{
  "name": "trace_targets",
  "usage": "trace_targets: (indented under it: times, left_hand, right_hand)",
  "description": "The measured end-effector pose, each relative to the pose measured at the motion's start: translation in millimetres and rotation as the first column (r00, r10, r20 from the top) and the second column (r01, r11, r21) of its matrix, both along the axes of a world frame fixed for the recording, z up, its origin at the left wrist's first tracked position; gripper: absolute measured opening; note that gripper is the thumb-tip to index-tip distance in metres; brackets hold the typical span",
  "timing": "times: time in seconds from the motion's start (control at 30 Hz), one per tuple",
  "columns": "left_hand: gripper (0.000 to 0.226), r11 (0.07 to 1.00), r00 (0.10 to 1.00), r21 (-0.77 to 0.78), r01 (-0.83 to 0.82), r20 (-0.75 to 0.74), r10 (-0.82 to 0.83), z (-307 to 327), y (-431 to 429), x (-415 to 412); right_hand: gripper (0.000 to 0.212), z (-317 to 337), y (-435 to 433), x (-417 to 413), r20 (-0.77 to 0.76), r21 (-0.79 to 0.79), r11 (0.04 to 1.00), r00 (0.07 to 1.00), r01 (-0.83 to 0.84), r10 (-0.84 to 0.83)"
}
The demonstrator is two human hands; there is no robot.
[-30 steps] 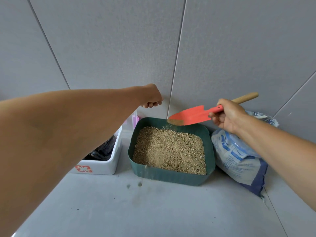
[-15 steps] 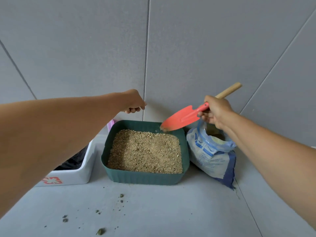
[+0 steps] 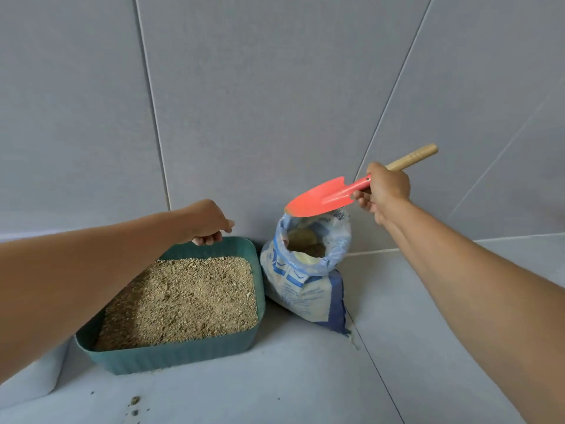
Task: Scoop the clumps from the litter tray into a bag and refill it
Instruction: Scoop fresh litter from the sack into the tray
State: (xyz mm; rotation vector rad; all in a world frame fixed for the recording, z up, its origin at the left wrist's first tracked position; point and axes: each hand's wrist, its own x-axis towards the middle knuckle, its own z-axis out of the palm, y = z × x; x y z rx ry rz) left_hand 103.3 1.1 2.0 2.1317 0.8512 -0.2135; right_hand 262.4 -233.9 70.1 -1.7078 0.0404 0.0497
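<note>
Red trowel [image 3: 318, 198] held over the open litter bag [image 3: 305, 283], blade left of the right grip [image 3: 383, 189].
Right grip curled round the trowel's neck, bag below it. Left grip [image 3: 208, 223] loosely curled on nothing, above the far rim of the green litter tray [image 3: 171, 356], filled with tan litter, just beside the bag.

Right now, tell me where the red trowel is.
Head view, right of centre: the right hand holds the red trowel above the litter bag, right of the green tray.
</note>
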Motion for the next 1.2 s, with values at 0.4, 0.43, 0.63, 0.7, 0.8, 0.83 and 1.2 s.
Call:
trace_targets:
  times: [0.4, 0.43, 0.63, 0.7, 0.8, 0.83, 1.2]
  left_hand:
    - [0.042, 0.987, 0.976, -0.137, 0.084, 0.209, -0.054, -11, -88, 34]
    - [0.04, 0.986, 0.978, -0.146, 0.083, 0.201, -0.052, -14, -91, 34]
    - [0.017, 0.988, 0.986, -0.136, 0.079, 0.159, -0.057, -20, -95, 33]
    - [0.016, 0.987, 0.986, -0.131, 0.089, 0.151, -0.069, -19, -94, 31]
    - [0.016, 0.987, 0.987, -0.123, 0.103, 0.139, -0.086, -19, -92, 28]
    - [0.015, 0.987, 0.987, -0.121, 0.109, 0.135, -0.092, -19, -92, 28]
    - [0.019, 0.984, 0.99, -0.139, 0.111, 0.107, -0.096, -16, -93, 28]
  right_hand:
    - [0.027, -65, -6, 4, 0.219, -0.55, 0.831, 0.946, -0.082, 0.238]
    - [0.031, -72, -2, 0, 0.229, -0.587, 0.803, 0.93, -0.103, 0.287]
    - [0.044, -101, 18, -22, 0.247, -0.728, 0.68, 0.891, -0.088, 0.38]
    - [0.044, -105, 25, -25, 0.222, -0.711, 0.696, 0.908, -0.099, 0.356]
    - [0.036, -108, 36, -30, 0.17, -0.619, 0.769, 0.93, -0.157, 0.326]
    - [0.033, -108, 37, -30, 0.161, -0.593, 0.788, 0.935, -0.165, 0.317]
    - [0.024, -105, 27, -30, -0.041, -0.305, 0.894, 0.942, -0.328, 0.332]
